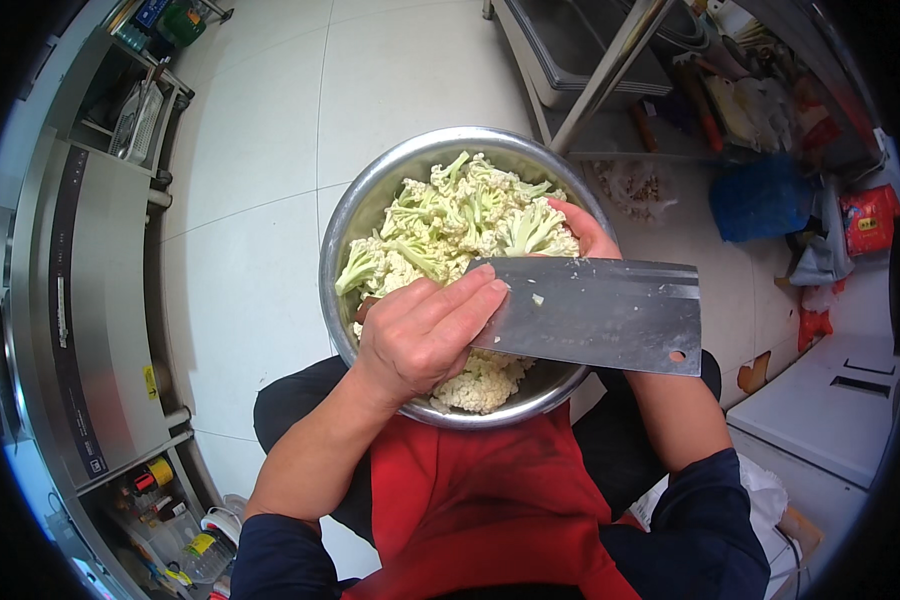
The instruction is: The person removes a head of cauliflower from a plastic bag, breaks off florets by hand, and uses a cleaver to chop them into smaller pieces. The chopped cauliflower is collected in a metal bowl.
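Note:
A large steel bowl full of cut cauliflower sits in front of my red apron. My left hand is closed around a cleaver, fingers pressed on the blade near its handle end. The broad blade lies across the bowl and points right, with small white crumbs on it. At the bowl's right side my right hand grips a cauliflower piece. The blade hides most of that hand and its wrist. More cauliflower shows below the blade, near the front rim.
A steel cabinet stands on the left, above a shelf with bottles. At the upper right are metal trays on a rack with a slanting leg. A blue container and a white appliance are on the right.

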`<control>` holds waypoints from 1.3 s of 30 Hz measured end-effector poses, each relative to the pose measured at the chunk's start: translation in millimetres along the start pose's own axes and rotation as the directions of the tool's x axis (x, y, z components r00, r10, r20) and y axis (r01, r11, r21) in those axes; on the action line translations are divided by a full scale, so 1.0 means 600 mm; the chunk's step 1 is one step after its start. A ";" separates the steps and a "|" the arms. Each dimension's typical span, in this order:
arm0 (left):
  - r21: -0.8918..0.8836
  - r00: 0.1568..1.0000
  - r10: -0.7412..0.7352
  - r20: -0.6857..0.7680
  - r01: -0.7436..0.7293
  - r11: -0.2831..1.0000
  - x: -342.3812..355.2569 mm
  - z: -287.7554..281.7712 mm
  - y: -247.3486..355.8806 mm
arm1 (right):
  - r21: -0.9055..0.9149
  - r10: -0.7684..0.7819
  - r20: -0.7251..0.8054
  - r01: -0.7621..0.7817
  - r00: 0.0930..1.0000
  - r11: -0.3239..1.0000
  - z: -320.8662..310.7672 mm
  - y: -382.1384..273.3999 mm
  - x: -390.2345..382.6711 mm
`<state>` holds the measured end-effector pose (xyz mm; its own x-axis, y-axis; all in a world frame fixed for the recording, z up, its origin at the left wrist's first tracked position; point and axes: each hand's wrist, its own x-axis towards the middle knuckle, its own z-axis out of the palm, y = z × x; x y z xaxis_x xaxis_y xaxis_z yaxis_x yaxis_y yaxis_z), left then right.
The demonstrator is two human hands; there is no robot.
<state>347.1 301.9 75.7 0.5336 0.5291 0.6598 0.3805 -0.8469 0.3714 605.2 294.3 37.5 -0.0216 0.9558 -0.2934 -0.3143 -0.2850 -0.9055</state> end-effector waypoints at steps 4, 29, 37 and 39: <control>-0.008 1.000 -0.016 0.012 0.016 1.000 0.001 -0.002 0.002 | 0.058 0.029 0.052 -0.032 0.998 0.998 -0.008 0.002 0.002; -0.229 0.833 -0.553 -0.021 0.535 0.814 -0.007 0.013 -0.006 | -0.236 -0.032 -0.032 0.023 0.999 0.971 0.043 -0.034 -0.018; -0.101 0.989 -0.146 -0.013 0.144 0.984 -0.011 0.007 0.006 | -0.013 -0.053 -0.014 0.052 0.999 0.999 0.019 -0.002 -0.012; -0.065 0.994 -0.107 -0.014 0.106 0.992 -0.010 0.007 0.005 | 0.005 -0.044 0.005 0.044 0.999 0.999 0.019 -0.007 -0.016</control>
<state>347.9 296.5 70.0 0.4794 0.6158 0.6253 0.3853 -0.7878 0.4805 596.1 287.0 47.5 -0.0122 0.9676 -0.2521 -0.3200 -0.2426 -0.9158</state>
